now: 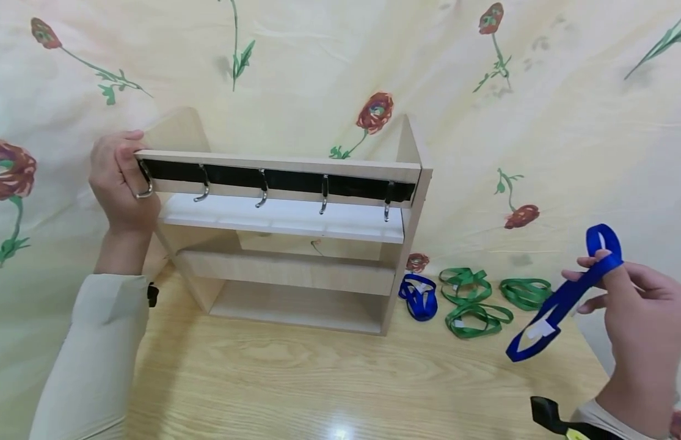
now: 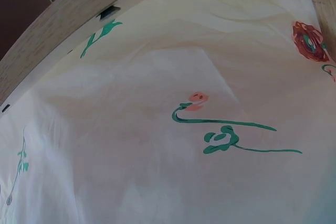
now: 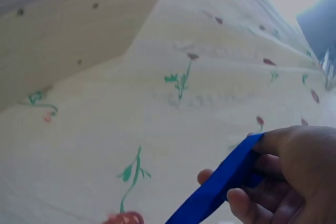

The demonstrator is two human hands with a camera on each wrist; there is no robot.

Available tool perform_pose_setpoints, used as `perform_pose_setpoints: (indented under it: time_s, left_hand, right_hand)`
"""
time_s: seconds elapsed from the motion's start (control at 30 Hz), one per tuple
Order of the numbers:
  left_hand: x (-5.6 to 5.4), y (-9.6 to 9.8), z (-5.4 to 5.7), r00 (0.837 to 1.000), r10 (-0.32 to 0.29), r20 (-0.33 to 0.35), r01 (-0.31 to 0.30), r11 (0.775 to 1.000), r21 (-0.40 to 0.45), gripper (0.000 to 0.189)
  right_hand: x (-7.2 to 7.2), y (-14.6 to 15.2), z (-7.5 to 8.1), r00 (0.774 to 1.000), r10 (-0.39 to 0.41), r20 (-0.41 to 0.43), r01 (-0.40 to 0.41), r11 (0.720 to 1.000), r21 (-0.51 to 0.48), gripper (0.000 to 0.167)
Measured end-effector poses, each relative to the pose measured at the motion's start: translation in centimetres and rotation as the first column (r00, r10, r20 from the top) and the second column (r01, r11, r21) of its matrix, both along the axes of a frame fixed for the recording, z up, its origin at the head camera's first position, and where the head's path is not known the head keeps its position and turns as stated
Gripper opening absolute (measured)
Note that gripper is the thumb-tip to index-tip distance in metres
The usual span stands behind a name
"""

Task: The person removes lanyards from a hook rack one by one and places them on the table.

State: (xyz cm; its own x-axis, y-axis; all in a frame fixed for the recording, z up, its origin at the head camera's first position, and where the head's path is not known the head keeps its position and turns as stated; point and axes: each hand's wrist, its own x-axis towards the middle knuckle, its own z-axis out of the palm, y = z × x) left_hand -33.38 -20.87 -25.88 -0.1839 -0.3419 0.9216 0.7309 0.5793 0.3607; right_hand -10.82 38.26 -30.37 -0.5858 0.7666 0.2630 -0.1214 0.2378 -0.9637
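A small wooden shelf unit [image 1: 285, 272] stands on the table, with several metal hooks [image 1: 262, 189] along a black strip on its upper front rail. My left hand [image 1: 120, 177] grips the rail's left end, thumb in front beside the leftmost hook. Off to the shelf's right, my right hand [image 1: 642, 311] pinches a blue ribbon loop [image 1: 571, 294] near its top. It hangs down to the left and bears a white tag [image 1: 540, 330]. The right wrist view shows the blue ribbon [image 3: 215, 190] between the fingers. All hooks are bare.
Beside the shelf's right foot lies another blue ribbon loop [image 1: 420, 299]. Several green ribbon loops [image 1: 477, 333] lie to its right on the wood-grain table [image 1: 296, 373]. A flower-printed cloth [image 1: 296, 79] covers the wall behind and the sides.
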Motion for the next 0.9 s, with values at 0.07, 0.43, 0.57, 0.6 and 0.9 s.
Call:
perform_pose_setpoints:
  time_s: [0.07, 0.43, 0.57, 0.6, 0.9]
  left_hand:
    - [0.1, 0.0, 0.1, 1.000, -0.001, 0.001, 0.001, 1.000, 0.003, 0.029]
    - [0.2, -0.2, -0.2, 1.000, -0.001, 0.026, 0.001, 1.000, -0.002, 0.029]
    - [0.2, -0.3, -0.3, 1.000, -0.001, 0.017, 0.001, 1.000, 0.006, 0.029]
    - [0.2, -0.3, -0.4, 1.000, -0.001, 0.014, 0.001, 1.000, 0.008, 0.029]
    - [0.1, -0.1, -0.1, 1.000, -0.013, 0.004, 0.013, 1.000, 0.018, 0.028]
  right_hand:
    - [-0.1, 1.1, -0.2, 0.997, -0.029, 0.072, 0.033, 0.998, -0.053, 0.022]
    - [-1.6, 4.8, -3.0, 0.986, -0.090, 0.142, 0.122, 0.964, -0.236, 0.024]
    - [-2.3, 6.0, -4.7, 0.978, -0.075, 0.196, 0.126, 0.957, -0.262, 0.022]
    - [-2.5, 6.4, -5.1, 0.976, -0.061, 0.211, 0.118, 0.956, -0.270, 0.021]
    - [-2.3, 9.6, -8.0, 0.870, 0.066, 0.488, 0.009, 0.989, -0.149, 0.021]
